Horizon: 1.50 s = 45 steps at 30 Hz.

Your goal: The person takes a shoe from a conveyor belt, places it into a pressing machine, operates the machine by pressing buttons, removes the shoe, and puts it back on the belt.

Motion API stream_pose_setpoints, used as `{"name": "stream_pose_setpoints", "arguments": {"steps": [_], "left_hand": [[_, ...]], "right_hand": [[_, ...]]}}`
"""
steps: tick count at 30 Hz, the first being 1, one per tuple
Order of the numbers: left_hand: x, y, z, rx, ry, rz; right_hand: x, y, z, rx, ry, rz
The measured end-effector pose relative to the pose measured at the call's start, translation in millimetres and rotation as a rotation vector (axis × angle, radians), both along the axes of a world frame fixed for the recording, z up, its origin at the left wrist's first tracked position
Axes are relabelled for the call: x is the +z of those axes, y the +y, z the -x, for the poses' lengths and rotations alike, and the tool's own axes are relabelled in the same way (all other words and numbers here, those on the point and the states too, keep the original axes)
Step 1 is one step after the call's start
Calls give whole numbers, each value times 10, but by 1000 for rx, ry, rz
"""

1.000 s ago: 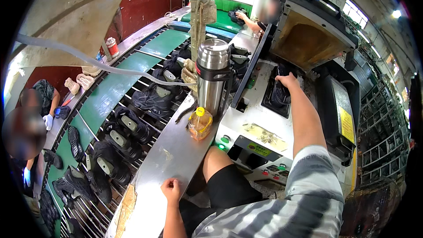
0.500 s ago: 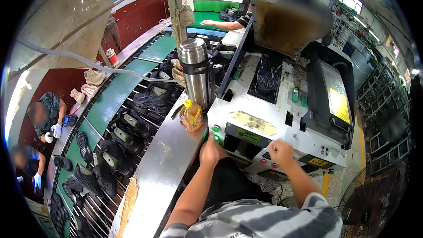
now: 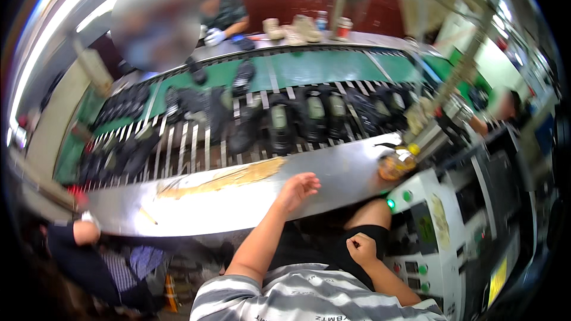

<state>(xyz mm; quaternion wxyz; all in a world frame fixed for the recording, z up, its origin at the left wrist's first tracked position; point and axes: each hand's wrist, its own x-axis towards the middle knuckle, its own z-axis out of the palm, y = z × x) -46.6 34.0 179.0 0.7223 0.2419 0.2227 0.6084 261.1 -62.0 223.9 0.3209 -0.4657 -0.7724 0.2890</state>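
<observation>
My left hand (image 3: 299,191) is held above the near edge of the metal ledge (image 3: 342,169), fingers loosely bent and apart, with nothing in it. Lower and to its right, my right hand (image 3: 361,249) is curled closed near my knee, and nothing shows in it. Beyond the ledge, black shoes (image 3: 279,125) stand in rows on a conveyor of metal rollers (image 3: 191,150). The white machine (image 3: 437,226) with buttons is just right of my right hand; one green button (image 3: 391,204) on it glows.
A yellow-capped bottle (image 3: 397,163) and a steel flask (image 3: 437,134) stand at the ledge's right end. Torn cardboard (image 3: 229,179) lies on the ledge. Co-workers are across the green belt (image 3: 309,70), at the lower left (image 3: 89,261) and at the far right. Beige shoes (image 3: 306,28) sit on the far shelf.
My view has swung left from the machine to the conveyor. My left hand has left the machine's front by the green button and is over the ledge; my right hand has dropped toward my knee.
</observation>
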Motion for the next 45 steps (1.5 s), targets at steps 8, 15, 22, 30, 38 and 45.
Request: {"name": "stream_pose_setpoints", "arguments": {"steps": [8, 15, 22, 30, 38, 45], "left_hand": [[-245, -206, 2993, 733, -134, 56], [-846, 833, 4462, 898, 306, 481], [-1231, 1813, 5066, 842, -126, 427], [-919, 2026, 5259, 1049, -83, 191], [-715, 2185, 5506, 1224, 130, 265], [-802, 1927, 5432, 1293, -39, 240]], "right_hand": [[-572, 808, 1822, 434, -114, -154], [-680, 841, 2371, 406, -330, -221], [-685, 890, 2437, 441, -300, -278], [-711, 908, 2488, 456, -282, -305], [-684, 906, 2515, 461, -269, -353], [-395, 792, 2602, 388, -231, -325]]}}
